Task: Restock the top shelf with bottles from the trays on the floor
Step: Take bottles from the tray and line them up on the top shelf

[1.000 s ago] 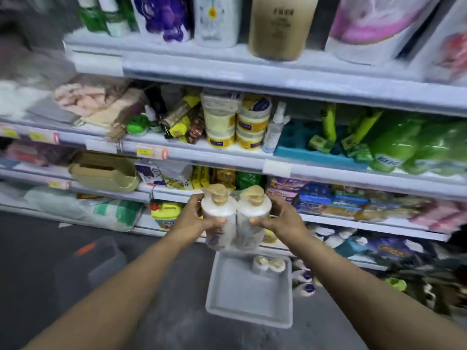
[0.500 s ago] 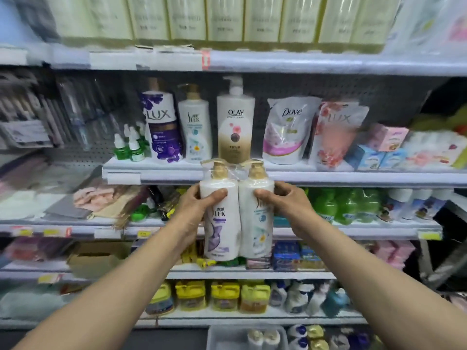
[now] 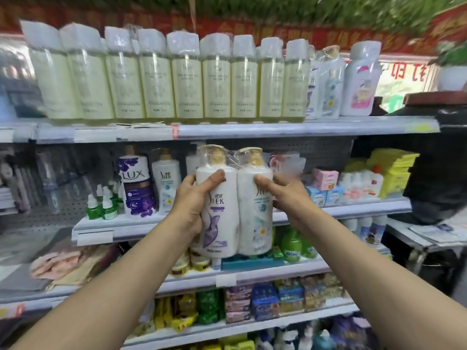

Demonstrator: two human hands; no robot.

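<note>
A shrink-wrapped twin pack of white pump bottles (image 3: pixel 235 213) with gold tops is held upright in front of the second shelf. My left hand (image 3: pixel 194 198) grips its left bottle, thumb across the front. My right hand (image 3: pixel 280 190) grips the right bottle from the other side. The top shelf (image 3: pixel 303 128) runs above the pack. It carries a long row of wrapped pale yellow bottles (image 3: pixel 187 82), then a similar wrapped twin pack (image 3: pixel 326 84) and a white and pink bottle (image 3: pixel 361 82) at its right end.
Behind the pack the second shelf (image 3: pixel 96 227) holds a purple Lux bottle (image 3: pixel 136 183), a white pump bottle (image 3: pixel 166 178), small green bottles (image 3: pixel 101 203) and boxed goods (image 3: pixel 326 185). Lower shelves are packed with goods. A dark counter (image 3: pixel 429 236) stands to the right.
Both hands have lifted the twin pack from just above the floor tray up to the second shelf's height. The view has tilted up, and the top shelf now shows.
</note>
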